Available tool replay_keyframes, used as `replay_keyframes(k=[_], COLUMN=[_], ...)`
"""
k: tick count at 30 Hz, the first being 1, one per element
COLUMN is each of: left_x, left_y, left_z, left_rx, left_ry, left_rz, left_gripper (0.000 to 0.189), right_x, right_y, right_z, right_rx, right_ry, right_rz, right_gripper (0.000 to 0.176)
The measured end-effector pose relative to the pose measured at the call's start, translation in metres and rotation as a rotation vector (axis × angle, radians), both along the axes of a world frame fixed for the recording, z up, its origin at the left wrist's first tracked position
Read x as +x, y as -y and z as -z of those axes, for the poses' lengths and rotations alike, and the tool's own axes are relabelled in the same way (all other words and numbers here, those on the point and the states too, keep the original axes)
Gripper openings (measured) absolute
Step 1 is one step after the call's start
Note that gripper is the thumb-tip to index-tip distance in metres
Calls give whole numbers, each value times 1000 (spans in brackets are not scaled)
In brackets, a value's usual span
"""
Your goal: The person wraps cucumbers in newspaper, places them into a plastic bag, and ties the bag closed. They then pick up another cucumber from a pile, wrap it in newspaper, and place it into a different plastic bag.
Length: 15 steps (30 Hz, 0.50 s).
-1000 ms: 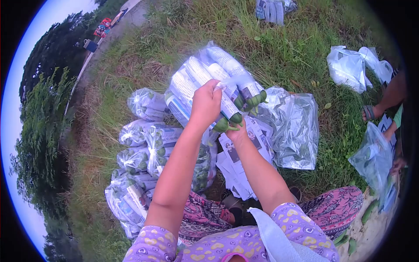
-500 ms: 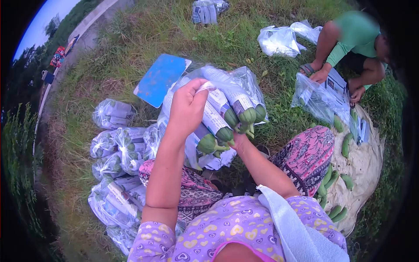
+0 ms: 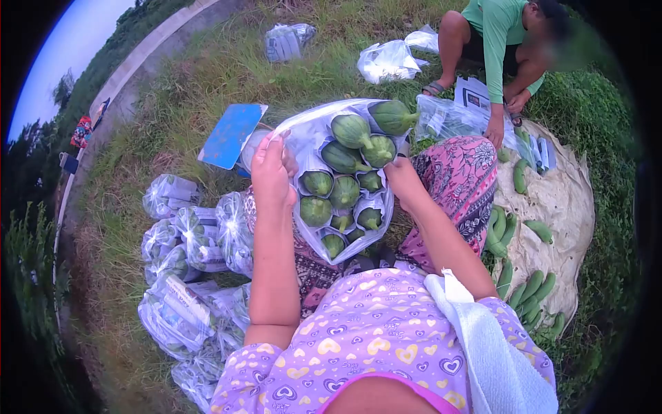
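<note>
A clear plastic bag (image 3: 298, 138), packed with several green gourds (image 3: 345, 192) in newspaper wraps, stands before me with its mouth toward me. The stem ends of the gourds point up at the camera. My left hand (image 3: 273, 169) is closed on the bag's left rim, pinching the plastic. On the other side, my right hand (image 3: 405, 181) is at the bag's right edge, its fingers partly hidden by the plastic; it seems to hold that edge.
Several filled plastic bags (image 3: 176, 314) lie on the grass at left. A blue board (image 3: 233, 136) is behind my bag. At right, a cloth (image 3: 552, 179) carries loose gourds (image 3: 534, 297). A co-worker in a green sleeve (image 3: 494, 62) squats near newspaper and plastic (image 3: 448, 114).
The bag has tipped from lying sideways to mouth up, showing more stem ends. My right hand has come from beneath the gourds to the bag's right edge. The co-worker's hand reaches lower.
</note>
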<state>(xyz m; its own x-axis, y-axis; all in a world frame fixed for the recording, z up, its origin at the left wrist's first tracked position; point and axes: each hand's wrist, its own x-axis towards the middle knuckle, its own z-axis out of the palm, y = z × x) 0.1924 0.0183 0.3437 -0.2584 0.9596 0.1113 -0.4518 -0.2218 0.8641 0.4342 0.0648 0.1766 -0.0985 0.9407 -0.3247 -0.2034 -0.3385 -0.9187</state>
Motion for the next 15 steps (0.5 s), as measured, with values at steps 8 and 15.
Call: replay_keyframes(k=[8,15], left_x=[21,40], left_y=[-14,-69], left_z=[104,198], left_rx=[-232,-447], left_ry=[93,-600], left_rz=[-165,111], left_gripper=[17,26], right_x=[10,-1], right_y=[-30,-48], right_z=[6,59], right_rx=[29,-13], right_ry=[168,661], right_rz=[-1,-24], right_gripper=[30,29])
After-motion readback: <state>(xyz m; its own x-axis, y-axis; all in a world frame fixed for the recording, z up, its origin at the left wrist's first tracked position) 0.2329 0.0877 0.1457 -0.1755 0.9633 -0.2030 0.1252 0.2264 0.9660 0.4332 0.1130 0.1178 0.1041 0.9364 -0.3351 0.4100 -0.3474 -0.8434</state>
